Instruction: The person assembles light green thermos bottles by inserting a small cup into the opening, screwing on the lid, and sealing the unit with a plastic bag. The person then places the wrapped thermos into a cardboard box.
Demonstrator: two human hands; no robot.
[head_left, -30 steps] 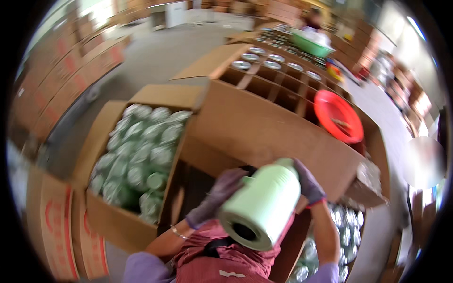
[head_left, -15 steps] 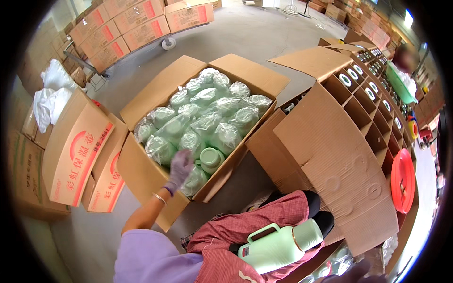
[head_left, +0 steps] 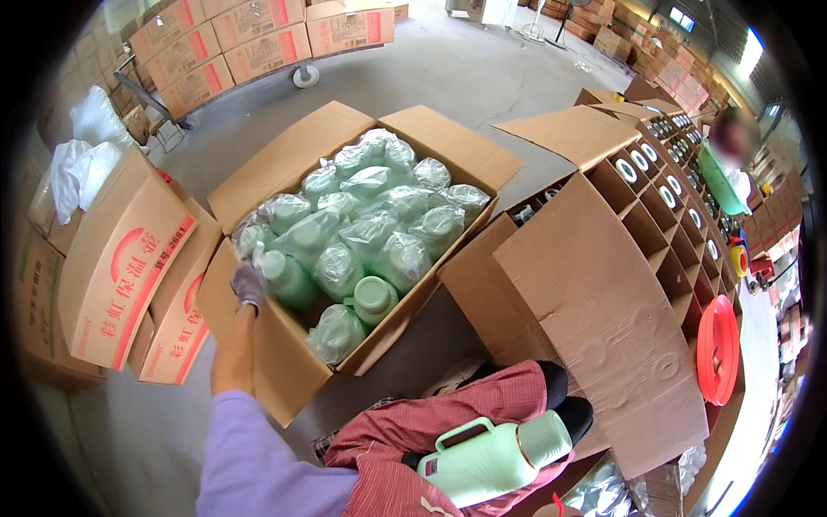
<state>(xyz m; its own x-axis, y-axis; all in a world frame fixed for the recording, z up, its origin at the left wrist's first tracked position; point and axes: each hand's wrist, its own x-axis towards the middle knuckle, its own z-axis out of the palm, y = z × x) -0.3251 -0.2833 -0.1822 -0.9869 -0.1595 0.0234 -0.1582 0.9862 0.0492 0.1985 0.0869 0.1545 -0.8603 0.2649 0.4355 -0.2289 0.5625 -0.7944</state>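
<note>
At the left inner edge of an open carton (head_left: 237, 181), my gloved left hand (head_left: 248, 284) has its fingers closed, with a whitish wisp of plastic bag (head_left: 258, 252) showing at them. Right beside it a pale green thermos flask (head_left: 291, 280) stands with its surface bare. Several other flasks (head_left: 375, 226) around it are in clear plastic bags. Another bare flask (head_left: 374, 299) stands upright near the carton's front corner. Across my lap lies a mint green thermos flask (head_left: 482, 461) with a handle. At the bottom edge a skin-toned sliver, perhaps my right hand (head_left: 551, 510), shows no fingers.
To the right, a large divided carton (head_left: 663, 215) has flasks in some compartments, with a red plastic ring-shaped tray (head_left: 718, 349) on its side. Printed cartons (head_left: 129, 267) and white sacks (head_left: 82, 177) stand left. A loaded cart (head_left: 258, 52) is behind. Another person (head_left: 732, 138) stands far right.
My left hand has moved left and up to the carton's edge. The flask beside it, bagged before, now shows bare. A blurred gloved hand at the bottom right has gone from view.
</note>
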